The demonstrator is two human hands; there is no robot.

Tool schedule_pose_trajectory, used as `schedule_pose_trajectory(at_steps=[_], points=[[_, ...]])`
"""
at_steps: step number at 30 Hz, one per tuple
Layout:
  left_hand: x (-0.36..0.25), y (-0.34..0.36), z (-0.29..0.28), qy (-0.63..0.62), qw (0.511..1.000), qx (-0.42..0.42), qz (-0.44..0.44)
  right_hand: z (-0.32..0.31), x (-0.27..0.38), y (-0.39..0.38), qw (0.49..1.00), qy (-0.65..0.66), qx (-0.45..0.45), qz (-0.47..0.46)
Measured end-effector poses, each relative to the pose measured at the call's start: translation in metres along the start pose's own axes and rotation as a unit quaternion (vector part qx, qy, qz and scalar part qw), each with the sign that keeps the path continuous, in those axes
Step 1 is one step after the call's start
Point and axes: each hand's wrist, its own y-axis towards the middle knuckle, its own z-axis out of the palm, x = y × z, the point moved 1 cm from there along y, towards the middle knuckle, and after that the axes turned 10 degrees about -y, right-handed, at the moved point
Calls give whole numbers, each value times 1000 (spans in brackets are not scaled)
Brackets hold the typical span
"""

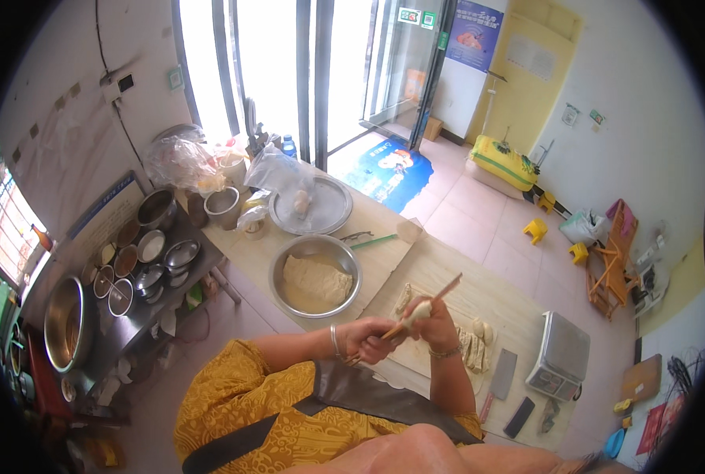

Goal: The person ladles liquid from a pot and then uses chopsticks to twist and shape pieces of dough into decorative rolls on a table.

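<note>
My left hand (370, 341) is closed around long wooden sticks (449, 286) that slant up to the right. My right hand (434, 327) grips them higher up, with a pale piece of dough (419, 310) at its fingers. Below the hands lies a wooden board (396, 355) bearing cut dough pieces (472, 347). To the left, a steel bowl (276, 294) holds a large slab of dough (318, 278). A cleaver (503, 373) lies right of the cut pieces, near a steel scale (564, 347) and a dark oblong object (520, 416).
A steel tray (332, 213), plastic bags (177, 162) and pots (223, 204) stand at the table's back. A shelf of bowls (153, 244) is left, with a large basin (68, 316). Yellow stools (535, 230), a wooden chair (605, 276) and sacks (502, 162) stand right, beside an open glass door (404, 71).
</note>
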Motion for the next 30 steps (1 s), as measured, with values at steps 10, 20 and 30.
schedule_pose_trajectory(at_steps=[10, 20, 30], points=[[-17, 4, 4, -24, 995, -91, -6, -13, 17, 4, 998, -6, 32, 56], [-14, 22, 3, 543, 739, -282, 282, 8, -3, -4, 976, -93, -165, 105], [9, 21, -24, -204, 951, 169, -162, -8, -5, -2, 994, 11, 101, -49]])
